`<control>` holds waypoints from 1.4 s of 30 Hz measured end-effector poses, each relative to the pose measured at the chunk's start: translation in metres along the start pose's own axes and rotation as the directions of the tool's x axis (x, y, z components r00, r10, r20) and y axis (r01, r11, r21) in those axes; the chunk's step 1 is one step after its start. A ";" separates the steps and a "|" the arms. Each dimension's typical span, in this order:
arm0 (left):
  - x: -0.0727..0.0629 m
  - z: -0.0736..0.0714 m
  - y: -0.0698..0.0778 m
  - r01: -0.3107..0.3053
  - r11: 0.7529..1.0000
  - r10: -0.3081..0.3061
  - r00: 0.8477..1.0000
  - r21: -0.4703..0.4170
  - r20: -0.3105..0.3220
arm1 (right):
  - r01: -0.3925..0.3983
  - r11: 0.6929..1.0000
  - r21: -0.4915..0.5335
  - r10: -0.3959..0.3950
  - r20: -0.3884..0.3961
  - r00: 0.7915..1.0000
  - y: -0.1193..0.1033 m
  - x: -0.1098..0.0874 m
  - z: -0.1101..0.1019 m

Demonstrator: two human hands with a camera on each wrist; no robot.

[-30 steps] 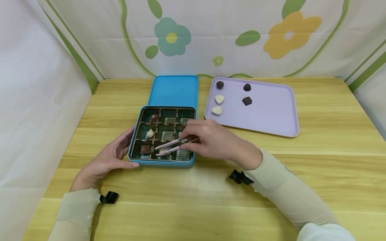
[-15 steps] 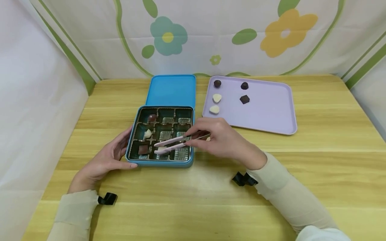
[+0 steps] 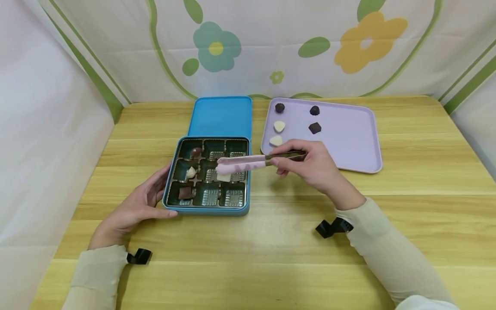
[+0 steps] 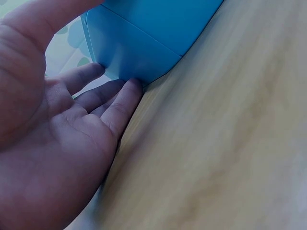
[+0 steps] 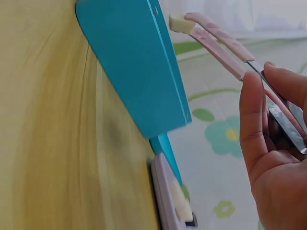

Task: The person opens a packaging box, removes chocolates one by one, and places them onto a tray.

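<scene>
My right hand (image 3: 310,165) holds small metal tongs (image 3: 242,163) with pink tips over the middle of the blue tin (image 3: 209,211). Between the tips is a cream-white chocolate (image 5: 181,24), lifted above the tin's rim in the right wrist view. My left hand (image 3: 135,209) rests at the tin's near left corner, thumb along the front, fingers touching the left side (image 4: 129,57). The divided tin bears a round brown chocolate (image 3: 196,152), a white one (image 3: 191,172) and a square brown one (image 3: 185,193) down its left column. The tongs partly hide the middle row.
The tin's blue lid (image 3: 221,116) lies folded back behind it. To the right stands a lilac tray (image 3: 348,146) with several dark and white chocolates, such as a dark one (image 3: 315,128). A flower-printed cloth (image 3: 267,51) hangs behind the wooden table (image 3: 248,267).
The tongs have closed on the white chocolate in the front middle compartment and lifted it. My right hand has moved up and to the right with it. My left hand has stayed at the tin.
</scene>
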State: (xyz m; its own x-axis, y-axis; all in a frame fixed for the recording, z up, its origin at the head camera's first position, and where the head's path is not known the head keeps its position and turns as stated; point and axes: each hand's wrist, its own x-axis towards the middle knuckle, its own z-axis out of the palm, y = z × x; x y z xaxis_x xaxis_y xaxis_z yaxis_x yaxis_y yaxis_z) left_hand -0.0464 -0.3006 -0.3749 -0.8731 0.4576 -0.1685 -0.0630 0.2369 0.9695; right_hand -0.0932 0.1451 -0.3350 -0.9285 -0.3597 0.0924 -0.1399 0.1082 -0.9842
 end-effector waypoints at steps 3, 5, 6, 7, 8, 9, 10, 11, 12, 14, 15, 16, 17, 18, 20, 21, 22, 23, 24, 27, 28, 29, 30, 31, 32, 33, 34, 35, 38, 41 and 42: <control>0.000 0.000 0.000 -0.006 1.000 0.006 1.000 0.005 0.001 | -0.007 0.999 0.039 0.008 -0.040 0.999 0.005 -0.004 -0.012; 0.000 0.000 -0.001 -0.013 1.000 0.013 1.000 0.006 0.001 | -0.009 0.998 0.070 0.014 -0.070 0.997 0.009 -0.008 -0.020; 0.000 0.000 -0.001 -0.017 1.000 0.017 1.000 0.007 0.001 | -0.006 0.996 0.087 0.013 -0.086 0.996 0.011 -0.009 -0.024; 0.000 0.000 -0.001 -0.020 1.000 0.020 1.000 0.006 0.000 | -0.002 0.995 0.104 0.013 -0.100 0.995 0.014 -0.011 -0.029; 0.000 -0.001 -0.001 -0.024 1.000 0.024 1.000 0.007 0.000 | -0.001 0.992 0.126 0.015 -0.113 0.993 0.016 -0.013 -0.033; 0.000 0.000 -0.001 -0.027 1.000 0.027 1.000 0.006 0.000 | -0.001 0.990 0.143 0.019 -0.127 0.992 0.019 -0.015 -0.038; 0.000 0.000 -0.001 -0.027 1.000 0.027 1.000 0.006 0.000 | 0.000 0.987 0.163 0.023 -0.140 0.990 0.021 -0.017 -0.042; 0.000 0.000 -0.001 -0.028 1.000 0.028 1.000 0.007 -0.001 | -0.001 0.983 0.185 0.029 -0.153 0.988 0.024 -0.019 -0.046; 0.000 0.000 -0.001 -0.029 1.000 0.029 1.000 0.008 -0.001 | -0.003 0.979 0.205 0.038 -0.166 0.985 0.027 -0.021 -0.051; -0.001 0.000 -0.001 -0.029 1.000 0.029 1.000 0.009 -0.001 | -0.007 0.968 0.251 0.056 -0.190 0.980 0.031 -0.024 -0.061; -0.001 0.000 -0.001 -0.026 1.000 0.026 1.000 0.009 -0.002 | -0.008 0.963 0.271 0.065 -0.201 0.977 0.033 -0.026 -0.066; -0.001 0.000 -0.001 -0.025 1.000 0.025 1.000 0.010 -0.002 | -0.007 0.957 0.290 0.071 -0.213 0.975 0.035 -0.027 -0.072; -0.001 0.000 -0.001 -0.025 1.000 0.025 1.000 0.011 -0.002 | -0.004 0.951 0.310 0.077 -0.223 0.972 0.036 -0.028 -0.079; -0.001 0.000 -0.001 -0.023 1.000 0.023 1.000 0.013 -0.002 | -0.002 0.945 0.326 0.083 -0.235 0.969 0.038 -0.029 -0.086; 0.000 0.000 -0.001 -0.018 1.000 0.018 1.000 0.012 0.002 | 0.001 0.932 0.364 0.099 -0.257 0.961 0.042 -0.030 -0.100; 0.000 0.000 -0.001 -0.017 1.000 0.017 1.000 0.012 0.004 | 0.000 0.924 0.383 0.111 -0.267 0.957 0.044 -0.031 -0.107; 0.000 0.000 -0.001 -0.017 1.000 0.016 1.000 0.012 0.006 | -0.006 0.921 0.389 0.126 -0.283 0.951 0.046 -0.032 -0.114; 0.000 0.000 -0.001 -0.014 1.000 0.013 1.000 0.009 0.007 | -0.016 0.920 0.391 0.142 -0.297 0.944 0.048 -0.033 -0.120; 0.001 0.000 -0.001 -0.012 1.000 0.012 1.000 0.008 0.009 | -0.023 0.919 0.394 0.157 -0.312 0.937 0.050 -0.034 -0.126; 0.001 0.000 -0.002 -0.011 1.000 0.011 1.000 0.005 0.006 | -0.050 0.922 0.384 0.194 -0.347 0.917 0.054 -0.038 -0.141; 0.001 0.000 -0.002 -0.012 1.000 0.012 1.000 0.003 0.005 | -0.061 0.925 0.376 0.205 -0.357 0.911 0.055 -0.040 -0.144; 0.000 0.000 -0.002 -0.012 1.000 0.012 1.000 0.002 0.004 | -0.067 0.924 0.377 0.213 -0.359 0.909 0.056 -0.041 -0.148; 0.000 0.000 -0.002 -0.014 1.000 0.014 1.000 0.002 0.003 | -0.073 0.923 0.377 0.219 -0.361 0.906 0.056 -0.042 -0.151; 0.000 0.000 -0.002 -0.015 1.000 0.015 1.000 -0.001 0.003 | -0.083 0.924 0.374 0.227 -0.361 0.905 0.057 -0.043 -0.154; 0.000 0.000 -0.002 -0.016 1.000 0.016 1.000 -0.003 0.003 | -0.095 0.924 0.371 0.237 -0.358 0.903 0.057 -0.043 -0.156; 0.000 0.000 -0.002 -0.014 1.000 0.015 1.000 -0.004 0.004 | -0.107 0.923 0.369 0.246 -0.355 0.902 0.057 -0.044 -0.158; 0.000 0.000 -0.002 -0.013 1.000 0.013 1.000 -0.005 0.004 | -0.118 0.923 0.367 0.255 -0.351 0.901 0.057 -0.045 -0.160; 0.000 0.000 -0.002 -0.012 1.000 0.012 1.000 -0.006 0.005 | -0.127 0.921 0.368 0.263 -0.349 0.899 0.057 -0.046 -0.161; 0.000 0.000 -0.001 -0.008 1.000 0.008 1.000 -0.005 0.007 | -0.147 0.911 0.385 0.289 -0.343 0.894 0.057 -0.049 -0.167; 0.000 0.000 -0.001 -0.010 1.000 0.010 1.000 -0.004 0.008 | -0.173 0.904 0.392 0.317 -0.340 0.886 0.059 -0.051 -0.171; 0.000 0.000 -0.001 -0.009 1.000 0.009 1.000 -0.003 0.007 | -0.183 0.902 0.390 0.326 -0.338 0.883 0.059 -0.052 -0.173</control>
State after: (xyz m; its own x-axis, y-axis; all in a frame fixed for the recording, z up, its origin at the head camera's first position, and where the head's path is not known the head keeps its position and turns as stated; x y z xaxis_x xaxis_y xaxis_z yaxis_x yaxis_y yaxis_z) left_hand -0.0462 -0.3008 -0.3761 -0.8700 0.4661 -0.1607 -0.0561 0.2301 0.9715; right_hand -0.1129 0.3302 -0.3715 -0.9817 0.0308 -0.1880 0.1783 -0.1983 -0.9638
